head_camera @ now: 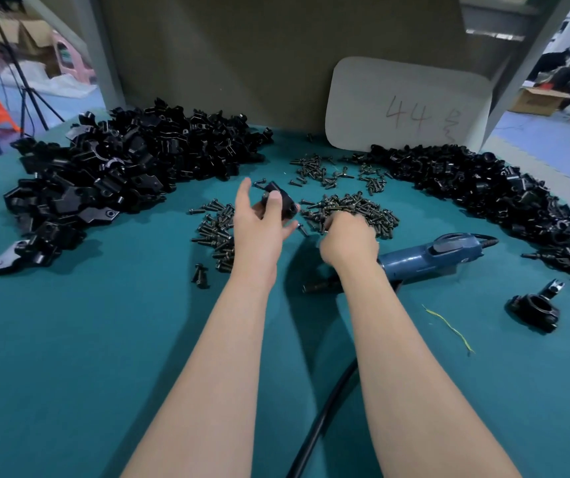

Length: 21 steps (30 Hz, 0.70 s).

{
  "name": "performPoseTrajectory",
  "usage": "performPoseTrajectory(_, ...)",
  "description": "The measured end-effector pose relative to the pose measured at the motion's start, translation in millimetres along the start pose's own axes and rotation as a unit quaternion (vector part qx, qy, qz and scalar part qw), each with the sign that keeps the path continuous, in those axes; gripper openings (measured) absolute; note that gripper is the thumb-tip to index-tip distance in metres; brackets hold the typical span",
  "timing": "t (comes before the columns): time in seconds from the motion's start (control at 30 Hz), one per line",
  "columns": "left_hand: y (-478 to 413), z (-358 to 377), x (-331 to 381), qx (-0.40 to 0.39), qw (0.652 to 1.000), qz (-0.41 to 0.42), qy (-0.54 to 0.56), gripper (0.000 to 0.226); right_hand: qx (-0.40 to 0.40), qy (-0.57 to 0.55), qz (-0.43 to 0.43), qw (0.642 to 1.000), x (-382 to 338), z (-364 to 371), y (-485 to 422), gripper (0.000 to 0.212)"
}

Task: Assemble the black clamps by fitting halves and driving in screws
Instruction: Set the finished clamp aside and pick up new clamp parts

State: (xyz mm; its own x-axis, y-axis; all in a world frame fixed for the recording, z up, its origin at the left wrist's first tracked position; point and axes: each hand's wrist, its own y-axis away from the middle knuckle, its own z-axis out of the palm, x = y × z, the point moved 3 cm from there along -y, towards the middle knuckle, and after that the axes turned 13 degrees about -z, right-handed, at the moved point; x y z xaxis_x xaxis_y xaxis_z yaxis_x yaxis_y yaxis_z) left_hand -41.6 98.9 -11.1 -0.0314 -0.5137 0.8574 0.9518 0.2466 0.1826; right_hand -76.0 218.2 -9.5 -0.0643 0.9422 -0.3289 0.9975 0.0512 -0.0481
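My left hand [259, 229] holds a black clamp [282, 201] above the green table, thumb across its top. My right hand [347, 239] rests knuckles-up on the near edge of a heap of dark screws [352, 208]; its fingertips are curled into the heap and hidden, and whether they pinch a screw I cannot tell. A second patch of screws [216, 232] lies left of my left hand. A blue electric screwdriver [425, 257] lies on the table just right of my right wrist.
A large pile of black clamp halves [111, 174] fills the left, another pile [483, 194] curves along the right. One assembled clamp [535, 307] stands at the near right. A white card [404, 105] leans at the back. The screwdriver's black cable [321, 419] runs toward me.
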Motion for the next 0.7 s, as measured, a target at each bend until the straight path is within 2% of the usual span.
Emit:
performPoseTrajectory(0.13, 0.3, 2.9, -9.5, -0.015, 0.999, -0.028, -0.015, 0.055, -0.047, 0.014, -0.003, 0.999, -2.3, 0.8, -5.3, 0.041)
performPoseTrajectory(0.27, -0.8, 0.1, -12.5, -0.001, 0.997, -0.071, 0.008, 0.047, -0.034, 0.032, -0.019, 0.999, -2.0, -1.2, -8.0, 0.017)
performPoseTrajectory(0.37, 2.2, -1.6, -10.8, 0.038, 0.997, -0.015, -0.064, 0.029, -0.02, 0.024, -0.015, 0.999, -0.7, -1.5, -7.9, 0.01)
performPoseTrajectory(0.43, 3.8, -3.4, -10.3, 0.067, 0.988, 0.034, -0.136, 0.025, -0.016, 0.018, -0.011, 1.0, -0.2, -0.7, -8.8, 0.009)
performPoseTrajectory(0.57, 1.8, -3.6, -11.6, 0.091, 0.95, 0.066, -0.291, 0.038, -0.018, 0.021, -0.002, 1.0, 1.7, -0.3, -9.7, 0.016)
performPoseTrajectory(0.67, 5.0, -0.7, -12.6, 0.08, 0.929, 0.105, -0.346, 0.036, -0.01, 0.021, -0.014, 1.0, 0.0, 2.2, -6.9, 0.004)
performPoseTrajectory(0.7, 5.6, 0.3, -13.2, 0.073, 0.926, 0.119, -0.35, 0.034, 0.006, 0.011, -0.022, 1.0, 0.0, 2.3, -6.6, 0.006)
